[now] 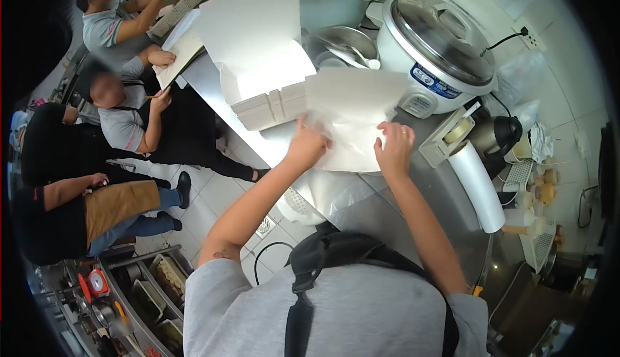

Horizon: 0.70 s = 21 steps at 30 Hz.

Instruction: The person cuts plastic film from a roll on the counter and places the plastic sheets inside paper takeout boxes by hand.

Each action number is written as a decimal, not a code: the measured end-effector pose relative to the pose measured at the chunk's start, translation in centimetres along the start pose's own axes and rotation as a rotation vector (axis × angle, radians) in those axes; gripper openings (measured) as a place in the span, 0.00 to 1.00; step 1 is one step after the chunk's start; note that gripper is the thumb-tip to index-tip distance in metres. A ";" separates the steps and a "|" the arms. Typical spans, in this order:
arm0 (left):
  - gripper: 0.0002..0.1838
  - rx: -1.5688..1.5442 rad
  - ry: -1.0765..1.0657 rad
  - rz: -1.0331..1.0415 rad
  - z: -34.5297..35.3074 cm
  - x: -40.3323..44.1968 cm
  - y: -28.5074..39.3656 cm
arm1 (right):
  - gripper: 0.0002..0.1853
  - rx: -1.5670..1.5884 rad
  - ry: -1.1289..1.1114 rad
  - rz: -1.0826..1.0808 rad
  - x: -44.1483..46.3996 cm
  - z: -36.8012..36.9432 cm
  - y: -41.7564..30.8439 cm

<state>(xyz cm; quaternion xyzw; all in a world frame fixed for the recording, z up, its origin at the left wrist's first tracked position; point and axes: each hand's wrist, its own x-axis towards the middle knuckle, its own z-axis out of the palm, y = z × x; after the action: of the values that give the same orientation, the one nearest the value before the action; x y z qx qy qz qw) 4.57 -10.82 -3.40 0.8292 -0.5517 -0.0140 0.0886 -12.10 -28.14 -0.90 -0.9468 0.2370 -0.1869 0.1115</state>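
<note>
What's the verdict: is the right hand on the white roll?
No, the right hand is at the nearer open box, while the white roll lies off to the side.

right: between the right forearm [426, 228] and the white film roll [476, 186], a strip of bare steel counter [444, 194] offers a hand passage; the roll and the white tape dispenser [439, 142] bound it on its outer side. centre: the gap between the forearms opens over a transparent plastic sheet [345, 200] toward the near edge. rear: the raised panel of the white carton [358, 140] stands before the metal bowl [352, 37], with the rice cooker [410, 56] behind at right. left: a second open carton [268, 108], lid upright, crowds the left hand [310, 144].
</note>
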 end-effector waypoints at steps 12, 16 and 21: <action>0.24 0.151 0.171 0.210 -2.9 1.5 3.5 | 0.03 -0.039 -0.005 -0.564 3.6 -1.0 0.9; 0.16 -0.029 0.017 0.242 -3.5 -0.9 3.6 | 0.02 -0.070 -0.216 -0.536 -0.7 -1.9 0.8; 0.14 -0.029 -0.441 0.234 -3.2 -1.1 4.4 | 0.07 -0.015 -0.432 -0.316 -2.7 -2.3 1.7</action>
<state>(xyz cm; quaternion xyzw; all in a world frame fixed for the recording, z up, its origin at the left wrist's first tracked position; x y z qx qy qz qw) 0.56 -11.05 0.42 0.7353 -0.6496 -0.1922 -0.0212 -15.89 -28.60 -0.16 -0.9908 0.0585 0.0063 0.1219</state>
